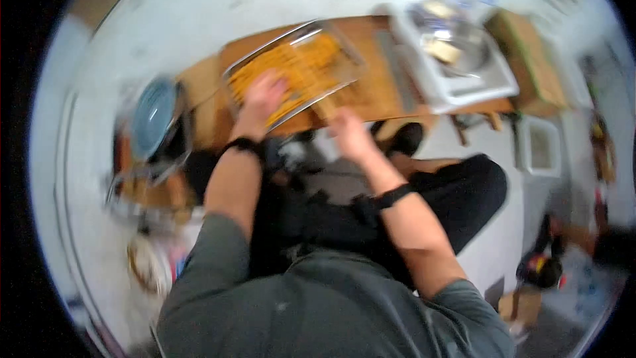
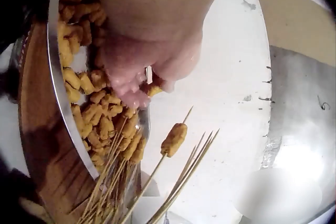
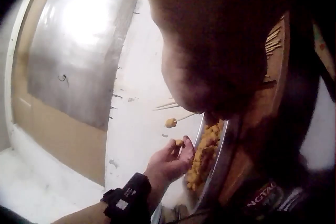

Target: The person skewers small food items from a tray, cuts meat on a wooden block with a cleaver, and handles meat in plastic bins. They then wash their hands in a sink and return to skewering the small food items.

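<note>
Left hand (image 1: 265, 93): thumb and fingers pinching one orange-yellow coated piece (image 3: 180, 143), probably marinated meat, at the tray rim. Right hand (image 1: 348, 129): curled round the butt end of a skewer bundle (image 1: 324, 106); blurred in the head view and in shadow in its own wrist view, so can't tell finger by finger.

Pieces (image 2: 102, 121) lie heaped in the metal tray (image 2: 56, 77), which sits on the wooden table (image 1: 371, 93). One skewer (image 2: 148, 182) carries a single threaded piece (image 2: 174, 140) near its point; several bare skewers (image 2: 179, 182) fan out just beside it.

Failure modes, my read:
- Fingertip prick. The loaded skewer's bare point sticks out past its piece; pushing a small piece on puts fingers in line with it.
- Dropped piece. Left fingers look wet, coating looks slick, pinch is small.
- Split piece. Soft, short chunk; off-centre entry could tear it.
- Snagging. Bare tips fan close to the loaded one; a loose right grip would let them cross or slip.
- Tray shove. Its near corner sits close to the table edge; a forearm bump could tip it.
</note>
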A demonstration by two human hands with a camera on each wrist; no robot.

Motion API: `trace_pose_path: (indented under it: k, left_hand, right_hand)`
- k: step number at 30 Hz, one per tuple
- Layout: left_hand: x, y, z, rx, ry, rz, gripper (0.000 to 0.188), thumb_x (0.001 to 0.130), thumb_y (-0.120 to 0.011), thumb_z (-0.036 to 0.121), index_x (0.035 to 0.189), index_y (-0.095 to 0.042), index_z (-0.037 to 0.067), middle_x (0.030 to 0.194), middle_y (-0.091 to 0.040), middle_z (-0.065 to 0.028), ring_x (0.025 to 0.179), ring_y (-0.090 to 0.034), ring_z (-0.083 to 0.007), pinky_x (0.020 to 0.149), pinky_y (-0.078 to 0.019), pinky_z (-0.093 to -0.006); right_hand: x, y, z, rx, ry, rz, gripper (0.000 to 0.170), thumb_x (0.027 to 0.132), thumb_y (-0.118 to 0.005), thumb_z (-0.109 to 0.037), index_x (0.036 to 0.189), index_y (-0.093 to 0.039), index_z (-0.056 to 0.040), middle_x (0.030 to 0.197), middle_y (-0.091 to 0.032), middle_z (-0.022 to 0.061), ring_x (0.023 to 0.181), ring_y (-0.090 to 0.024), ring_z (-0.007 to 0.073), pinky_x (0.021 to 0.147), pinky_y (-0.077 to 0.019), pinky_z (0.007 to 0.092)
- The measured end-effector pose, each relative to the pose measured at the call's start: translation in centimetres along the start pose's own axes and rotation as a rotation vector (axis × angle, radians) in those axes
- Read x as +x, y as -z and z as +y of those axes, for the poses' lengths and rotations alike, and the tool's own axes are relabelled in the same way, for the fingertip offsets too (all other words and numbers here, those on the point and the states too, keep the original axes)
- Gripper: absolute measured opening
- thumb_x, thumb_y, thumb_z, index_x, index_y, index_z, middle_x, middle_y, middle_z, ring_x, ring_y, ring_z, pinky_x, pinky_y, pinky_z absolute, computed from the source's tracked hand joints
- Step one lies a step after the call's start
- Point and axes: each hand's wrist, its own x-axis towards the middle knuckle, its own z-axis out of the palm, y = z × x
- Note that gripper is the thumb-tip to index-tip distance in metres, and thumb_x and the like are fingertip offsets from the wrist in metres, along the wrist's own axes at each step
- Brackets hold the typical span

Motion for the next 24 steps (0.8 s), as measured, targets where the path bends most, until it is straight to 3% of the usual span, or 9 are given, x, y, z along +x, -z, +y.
trace_pose_path:
  k: [1, 2, 5, 7, 15, 18, 21, 23, 24]
  left_hand:
    - [-2.0, -4.8, 2.1, -0.064, 0.092, 0.305, 0.028, 0.091, -0.057, 0.010, 0.117, -0.052, -0.001, 0.106, -0.060, -0.0165, 0.100, -0.059, -0.0286, 0.091, -0.0485, -0.0394]
    - [-0.5, -3.3, 1.4, -0.166, 0.095, 0.257, 0.027, 0.094, -0.055, 0.013, 0.117, -0.050, -0.001, 0.106, -0.060, -0.0166, 0.099, -0.059, -0.0284, 0.089, -0.0492, -0.0388]
    - [-0.2, -3.1, 1.1, -0.232, 0.017, 0.242, 0.026, 0.095, -0.054, 0.014, 0.114, -0.048, -0.002, 0.106, -0.060, -0.0169, 0.099, -0.060, -0.0284, 0.088, -0.0501, -0.0390]
    - [-1.0, -3.9, 1.3, -0.217, 0.022, 0.253, 0.025, 0.096, -0.052, 0.018, 0.112, -0.051, -0.001, 0.119, -0.058, -0.0164, 0.108, -0.056, -0.0244, 0.093, -0.0450, -0.0342]
    - [0.8, -0.9, 0.9, -0.064, -0.064, 0.111, 0.023, 0.095, -0.051, 0.012, 0.113, -0.051, -0.002, 0.118, -0.058, -0.0182, 0.107, -0.059, -0.0255, 0.092, -0.0492, -0.0333]
    - [-0.4, -3.1, 2.3, -0.273, -0.029, 0.217, 0.021, 0.098, -0.046, 0.013, 0.110, -0.045, -0.003, 0.110, -0.058, -0.0200, 0.099, -0.060, -0.0289, 0.084, -0.0517, -0.0384]
    - [2.3, 0.9, 0.1, -0.002, -0.130, 0.048, 0.022, 0.098, -0.046, 0.012, 0.112, -0.045, -0.004, 0.111, -0.058, -0.0202, 0.099, -0.060, -0.0287, 0.085, -0.0517, -0.0382]
    - [2.3, 1.1, 0.3, 0.839, -0.440, -0.035, 0.024, 0.098, -0.046, 0.012, 0.113, -0.045, -0.005, 0.113, -0.057, -0.0206, 0.099, -0.060, -0.0282, 0.087, -0.0517, -0.0379]
    - [2.2, 1.2, 0.2, 0.839, -0.439, -0.035, 0.024, 0.098, -0.046, 0.012, 0.113, -0.045, -0.005, 0.113, -0.057, -0.0206, 0.099, -0.060, -0.0282, 0.087, -0.0517, -0.0379]
  right_hand:
    - [-0.4, 0.7, -2.1, -0.036, 0.021, 0.042, 0.018, 0.092, -0.051, -0.018, 0.091, -0.054, -0.0004, 0.071, -0.060, 0.0097, 0.065, -0.059, 0.0213, 0.062, -0.0469, 0.0361]
    - [-0.8, 1.4, -4.2, 0.011, -0.101, -0.042, 0.019, 0.093, -0.051, -0.018, 0.090, -0.053, 0.0004, 0.072, -0.062, 0.0167, 0.068, -0.060, 0.0317, 0.064, -0.0474, 0.0411]
    - [-0.2, 0.4, -2.6, 0.029, -0.107, -0.082, 0.022, 0.094, -0.051, -0.019, 0.085, -0.051, 0.0008, 0.069, -0.062, 0.0152, 0.065, -0.061, 0.0286, 0.064, -0.0478, 0.0391]
    - [-0.7, 0.7, -2.7, 0.072, -0.091, -0.090, 0.024, 0.094, -0.051, -0.020, 0.083, -0.050, 0.0010, 0.068, -0.062, 0.0148, 0.065, -0.061, 0.0273, 0.063, -0.0476, 0.0379]
    - [-1.8, 1.3, -3.3, 0.017, -0.052, -0.110, 0.023, 0.095, -0.051, -0.021, 0.087, -0.052, 0.0006, 0.067, -0.061, 0.0124, 0.062, -0.060, 0.0246, 0.061, -0.0471, 0.0366]
    - [-2.0, 1.6, -3.5, -0.047, -0.051, -0.088, 0.022, 0.095, -0.051, -0.021, 0.089, -0.052, 0.0003, 0.067, -0.061, 0.0121, 0.062, -0.060, 0.0247, 0.061, -0.0472, 0.0365]
    - [-1.9, 1.6, -3.4, -0.062, -0.062, -0.094, 0.022, 0.096, -0.050, -0.021, 0.088, -0.053, 0.0001, 0.067, -0.061, 0.0123, 0.063, -0.061, 0.0252, 0.061, -0.0475, 0.0370]
    - [-2.0, 1.5, -3.4, -0.058, -0.072, -0.095, 0.023, 0.095, -0.051, -0.022, 0.088, -0.052, -0.0001, 0.068, -0.061, 0.0128, 0.064, -0.061, 0.0258, 0.062, -0.0475, 0.0375]
    - [-2.0, 1.5, -3.3, -0.058, -0.073, -0.095, 0.023, 0.095, -0.051, -0.022, 0.088, -0.052, -0.0001, 0.068, -0.061, 0.0128, 0.064, -0.061, 0.0258, 0.062, -0.0475, 0.0375]
